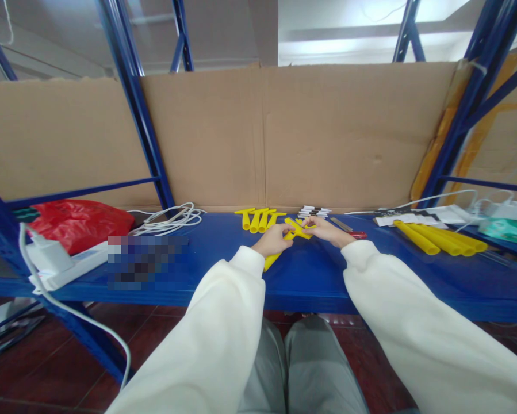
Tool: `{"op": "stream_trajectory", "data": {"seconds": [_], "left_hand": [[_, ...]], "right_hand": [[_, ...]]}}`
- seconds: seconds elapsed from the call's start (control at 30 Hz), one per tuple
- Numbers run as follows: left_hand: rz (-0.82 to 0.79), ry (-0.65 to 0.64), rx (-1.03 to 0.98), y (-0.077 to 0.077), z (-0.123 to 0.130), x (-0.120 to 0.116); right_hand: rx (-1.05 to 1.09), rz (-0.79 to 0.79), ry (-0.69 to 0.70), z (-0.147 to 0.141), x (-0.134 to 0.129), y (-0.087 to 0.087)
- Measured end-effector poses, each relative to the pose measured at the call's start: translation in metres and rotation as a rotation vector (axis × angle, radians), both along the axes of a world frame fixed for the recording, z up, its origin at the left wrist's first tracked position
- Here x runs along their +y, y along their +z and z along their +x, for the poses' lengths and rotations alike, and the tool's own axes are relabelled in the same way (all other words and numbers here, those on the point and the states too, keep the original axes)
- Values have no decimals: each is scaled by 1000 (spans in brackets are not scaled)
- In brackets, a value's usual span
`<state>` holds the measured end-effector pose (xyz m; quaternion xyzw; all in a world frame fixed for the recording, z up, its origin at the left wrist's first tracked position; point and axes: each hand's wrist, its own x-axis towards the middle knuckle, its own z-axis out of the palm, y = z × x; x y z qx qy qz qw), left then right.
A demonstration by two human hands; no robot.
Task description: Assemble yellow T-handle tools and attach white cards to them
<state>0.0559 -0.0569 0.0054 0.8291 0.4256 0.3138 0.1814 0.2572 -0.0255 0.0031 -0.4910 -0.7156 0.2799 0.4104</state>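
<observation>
A yellow plastic part (299, 229) with crossing arms and a tube pointing toward the front left is held between both hands over the blue shelf. The fingers of my left hand (275, 240) are closed on its left side, where the tube passes beneath the hand. On its upper right side, my right hand (325, 230) pinches one of the arms. Just behind and to the left stand several similar yellow parts (255, 221) in a row. Several small black-and-white pieces (314, 211) lie behind my right hand.
Several yellow tubes (435, 240) lie at the right. A red-handled tool (359, 235) is beside my right hand. White cable (172, 219), a red bag (79, 224) and a power strip (79, 265) occupy the left. Cardboard (327, 138) stands behind the shelf.
</observation>
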Motion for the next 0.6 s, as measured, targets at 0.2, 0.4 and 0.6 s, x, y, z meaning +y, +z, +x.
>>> {"op": "stream_trajectory", "data": {"seconds": [0.2, 0.4, 0.6], "left_hand": [[8, 21, -31, 2, 0, -3], [1, -31, -47, 1, -2, -3], [-60, -140, -84, 2, -2, -6]], "right_hand": [[154, -101, -60, 1, -10, 5], [249, -182, 24, 0, -17, 9], [296, -85, 40, -3, -21, 11]]}}
